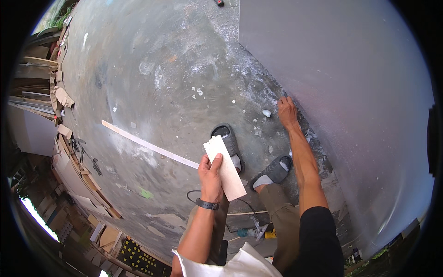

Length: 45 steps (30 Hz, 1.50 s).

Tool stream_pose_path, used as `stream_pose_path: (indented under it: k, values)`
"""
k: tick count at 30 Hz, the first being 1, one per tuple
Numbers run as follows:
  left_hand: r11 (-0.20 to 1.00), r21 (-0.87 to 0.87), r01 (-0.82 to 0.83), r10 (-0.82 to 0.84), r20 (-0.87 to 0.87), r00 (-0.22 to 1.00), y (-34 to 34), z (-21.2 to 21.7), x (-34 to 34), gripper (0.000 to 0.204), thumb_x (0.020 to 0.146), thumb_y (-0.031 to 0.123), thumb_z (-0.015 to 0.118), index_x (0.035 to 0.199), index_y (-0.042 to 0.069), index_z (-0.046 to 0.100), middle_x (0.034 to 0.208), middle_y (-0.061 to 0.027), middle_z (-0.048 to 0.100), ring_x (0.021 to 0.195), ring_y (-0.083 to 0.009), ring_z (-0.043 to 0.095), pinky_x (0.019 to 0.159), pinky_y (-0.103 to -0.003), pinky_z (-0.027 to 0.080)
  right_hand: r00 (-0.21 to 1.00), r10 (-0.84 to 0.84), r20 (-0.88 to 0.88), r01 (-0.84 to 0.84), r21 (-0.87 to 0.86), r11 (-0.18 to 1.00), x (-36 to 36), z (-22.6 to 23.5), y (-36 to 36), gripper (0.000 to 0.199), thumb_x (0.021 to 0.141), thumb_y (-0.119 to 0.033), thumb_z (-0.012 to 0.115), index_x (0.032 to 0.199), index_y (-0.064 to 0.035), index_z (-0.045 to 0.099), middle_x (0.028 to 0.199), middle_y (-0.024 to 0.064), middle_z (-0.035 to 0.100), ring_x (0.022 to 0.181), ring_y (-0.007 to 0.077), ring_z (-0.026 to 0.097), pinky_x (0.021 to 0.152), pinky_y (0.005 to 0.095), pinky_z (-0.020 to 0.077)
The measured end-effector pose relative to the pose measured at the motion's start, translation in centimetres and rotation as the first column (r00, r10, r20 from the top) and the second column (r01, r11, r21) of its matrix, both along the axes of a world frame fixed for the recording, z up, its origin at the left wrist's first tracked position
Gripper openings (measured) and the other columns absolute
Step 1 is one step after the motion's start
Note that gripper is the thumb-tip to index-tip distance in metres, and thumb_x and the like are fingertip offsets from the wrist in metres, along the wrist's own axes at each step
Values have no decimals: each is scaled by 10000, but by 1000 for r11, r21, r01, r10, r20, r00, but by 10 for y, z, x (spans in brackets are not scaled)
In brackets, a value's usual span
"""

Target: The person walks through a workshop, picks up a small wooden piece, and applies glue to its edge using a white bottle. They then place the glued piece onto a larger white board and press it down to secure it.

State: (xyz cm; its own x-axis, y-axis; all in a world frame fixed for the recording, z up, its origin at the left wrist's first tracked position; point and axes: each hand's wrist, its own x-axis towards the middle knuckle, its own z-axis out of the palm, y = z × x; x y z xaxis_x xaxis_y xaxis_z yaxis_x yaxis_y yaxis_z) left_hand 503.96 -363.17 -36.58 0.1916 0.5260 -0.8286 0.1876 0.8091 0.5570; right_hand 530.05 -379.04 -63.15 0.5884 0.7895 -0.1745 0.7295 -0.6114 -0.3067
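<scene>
My left hand (210, 174) grips a short pale wooden offcut (227, 170) by its lower edge, holding it above the concrete floor in front of my knees. A dark band sits on that wrist. My right hand (286, 111) reaches down and forward, fingers resting on the edge of a large grey board (350, 92) that lies on the floor to the right. Whether it holds a small thing I cannot tell. My feet in grey slippers (275, 170) stand between the two hands.
A long thin pale strip (147, 144) lies on the dusty concrete floor (152, 69) to the left. Stacks of wood and cardboard scraps (69, 152) line the left edge. A black cable and a tool (251, 231) lie near my legs. Small white chips (266, 112) dot the floor.
</scene>
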Motion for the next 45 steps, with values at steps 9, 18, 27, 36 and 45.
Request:
stream_pose_path:
  k: [9, 18, 27, 36, 45]
  values:
    - [223, 861, 456, -656, -213, 724, 12, 188, 105, 248, 903, 13, 725, 1141, 42, 664, 1044, -90, 674, 972, -218, 637, 882, -334, 497, 699, -602, -385, 668, 51, 743, -102, 146, -139, 116, 795, -2, 692, 883, -3, 767, 918, 175, 722, 912, 365, 693, 824, 440, 538]
    - [89, 827, 556, -877, -199, 437, -65, 367, 319, 227, 957, 163, 702, 1017, -12, 571, 893, -145, 639, 703, -245, 613, 629, -374, 493, 317, -940, -131, 945, -36, 324, -198, 371, -333, 160, 775, 71, 722, 917, 11, 765, 919, 179, 736, 843, 371, 703, 760, 442, 551]
    - [560, 696, 449, -423, -227, 878, -204, 348, 340, 377, 985, 246, 533, 1179, -71, 469, 1073, -292, 615, 969, -415, 628, 905, -511, 471, -57, -910, -411, 940, 286, -188, -201, 525, -304, 154, 863, 136, 665, 986, 83, 740, 1019, 151, 724, 892, 231, 701, 784, 329, 572]
    - [702, 620, 350, -256, -239, 937, -238, 327, 372, 487, 956, 171, 561, 1346, -71, 399, 1254, -250, 547, 1118, -352, 597, 979, -460, 466, 106, -853, -512, 916, 383, -116, -97, 616, -297, 110, 923, 30, 719, 1023, 56, 759, 1077, 120, 725, 930, 179, 692, 791, 299, 570]
    - [791, 576, 204, -30, -297, 954, -250, 337, 404, 542, 921, 160, 604, 1381, -46, 402, 1277, -276, 568, 1131, -388, 619, 980, -469, 492, 448, -789, -420, 871, 405, 279, 1, 665, -352, 119, 919, 38, 710, 1027, 58, 754, 1067, 137, 732, 938, 214, 698, 798, 314, 567]
